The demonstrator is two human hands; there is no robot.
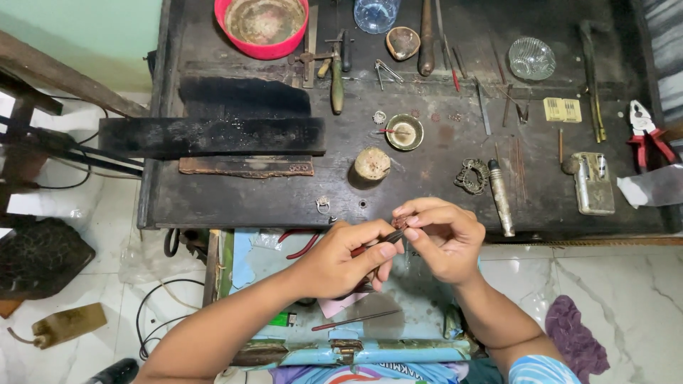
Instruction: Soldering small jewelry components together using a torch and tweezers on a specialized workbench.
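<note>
Left hand: we see it closed around a pair of red-handled pliers, whose dark tips reach toward the right hand.
Small piece: we find it pinched between the right fingertips, above the near edge of the dark workbench and over the blue tray; the plier tips meet it or lie just beside it, and we cannot tell which.
Right hand: we see thumb and fingers shut narrowly on the small piece.
Risk, slip: we judge that a twist of the pliers could flick the piece out of so slight a pinch; it could drop into the tray or onto the pale floor.
Risk, pinch: we judge the plier tips work very near the fingertips and could nip them.
Hidden: we cannot make out the piece's form or material; fingers cover most of it. The plier jaws are largely masked by the thumb.
Cut off: the red bowl and the clear bottle run past the top edge.
</note>
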